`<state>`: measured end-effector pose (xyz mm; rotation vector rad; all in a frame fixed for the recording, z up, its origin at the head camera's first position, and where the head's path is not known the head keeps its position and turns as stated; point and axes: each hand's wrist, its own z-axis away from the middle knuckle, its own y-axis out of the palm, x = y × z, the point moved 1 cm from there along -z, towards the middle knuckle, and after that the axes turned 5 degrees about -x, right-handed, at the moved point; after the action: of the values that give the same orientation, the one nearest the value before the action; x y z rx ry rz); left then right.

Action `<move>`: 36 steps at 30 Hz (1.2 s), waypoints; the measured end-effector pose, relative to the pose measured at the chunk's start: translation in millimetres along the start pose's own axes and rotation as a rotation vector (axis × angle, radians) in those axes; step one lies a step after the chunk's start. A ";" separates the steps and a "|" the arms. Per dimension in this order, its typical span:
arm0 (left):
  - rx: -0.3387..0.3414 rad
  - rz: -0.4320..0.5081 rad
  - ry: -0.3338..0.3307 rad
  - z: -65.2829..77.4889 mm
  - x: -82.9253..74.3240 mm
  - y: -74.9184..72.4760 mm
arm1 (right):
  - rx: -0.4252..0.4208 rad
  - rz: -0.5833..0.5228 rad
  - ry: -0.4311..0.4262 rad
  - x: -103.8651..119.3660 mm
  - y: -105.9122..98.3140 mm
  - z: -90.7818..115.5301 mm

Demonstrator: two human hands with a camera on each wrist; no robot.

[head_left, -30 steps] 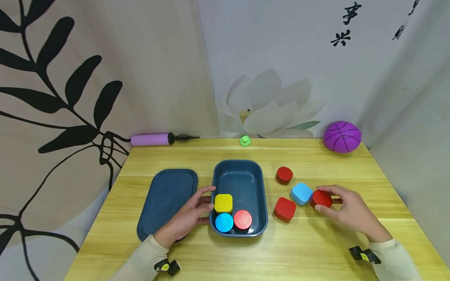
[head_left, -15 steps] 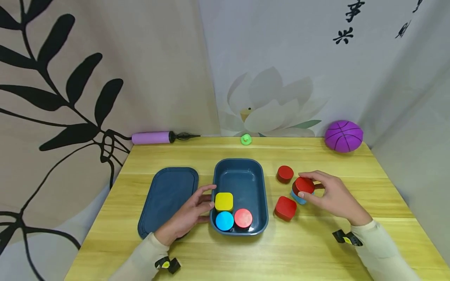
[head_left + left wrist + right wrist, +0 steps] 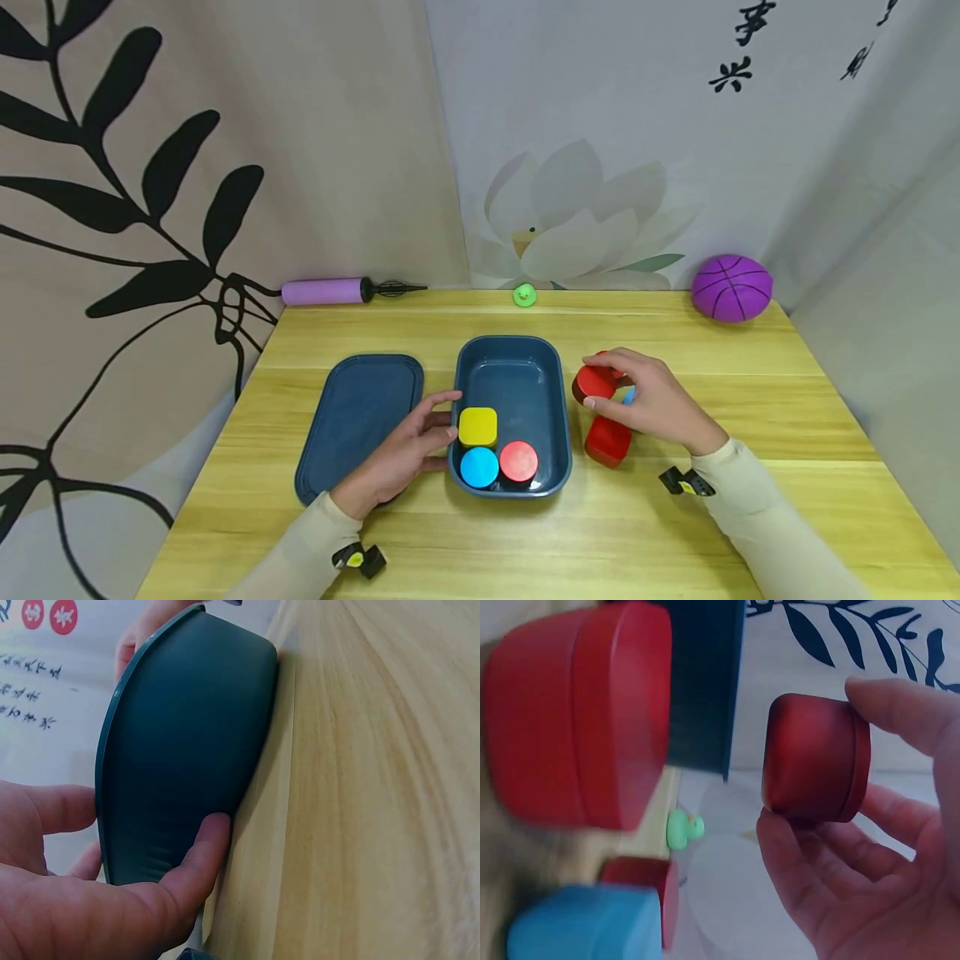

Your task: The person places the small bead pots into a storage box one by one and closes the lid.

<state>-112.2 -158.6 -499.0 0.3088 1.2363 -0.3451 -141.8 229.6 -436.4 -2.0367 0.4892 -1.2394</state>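
Note:
My right hand (image 3: 654, 398) pinches a small round red tin (image 3: 593, 382) between thumb and fingers, up off the table. In the right wrist view that lidded tin (image 3: 810, 757) sits at the fingertips. Under and beside that hand are a squarish red tin (image 3: 608, 442), a mostly hidden light-blue tin (image 3: 628, 397) and another red round tin (image 3: 639, 879). My left hand (image 3: 408, 446) touches the left outer wall of a dark blue box (image 3: 180, 742), its fingers fairly straight. Inside the box stand a yellow square tin (image 3: 477, 427), a blue round tin (image 3: 479, 467) and a pinkish-red round tin (image 3: 518, 462).
A dark blue lid (image 3: 360, 417) lies left of the box, partly behind the left hand. Along the table's back edge are a purple pump (image 3: 322, 291), a green duck (image 3: 525, 295) and a purple ball (image 3: 732, 288). Curtains (image 3: 555, 125) hang behind.
My right hand has carried the red round tin leftward, over the light-blue tin, toward the box. My left hand has stayed at the box's left wall.

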 end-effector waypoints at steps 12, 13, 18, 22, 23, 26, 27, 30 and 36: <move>-0.006 -0.004 0.001 -1.7 0.1 0.9 | 0.083 -0.043 -0.026 20.1 41.7 -25.9; -0.007 -0.003 0.000 -1.6 0.5 0.8 | 0.092 -0.052 -0.020 22.3 44.3 -27.8; -0.005 0.001 -0.006 -0.9 1.7 -0.3 | 0.132 -0.044 -0.045 31.5 58.6 -37.9; -0.005 0.002 -0.003 -1.5 1.1 -0.1 | 0.175 -0.007 -0.088 36.6 71.5 -44.3; -0.006 0.003 -0.003 -2.0 1.1 0.1 | 0.188 0.008 -0.097 36.8 74.9 -45.4; -0.003 0.007 -0.007 -3.8 1.6 0.7 | 0.225 0.059 -0.119 38.1 83.8 -46.4; -0.003 0.009 -0.010 -4.4 2.0 1.0 | 0.235 0.073 -0.122 38.4 86.1 -46.2; -0.001 0.014 -0.012 -4.8 2.6 1.1 | 0.256 0.103 -0.126 39.5 91.0 -45.0; -0.003 0.018 -0.001 -3.9 2.2 0.0 | 0.299 0.169 -0.137 40.6 94.8 -43.8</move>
<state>-114.9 -157.2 -502.2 0.3168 1.2325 -0.3282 -157.9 122.9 -466.6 -1.7741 0.3773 -0.9988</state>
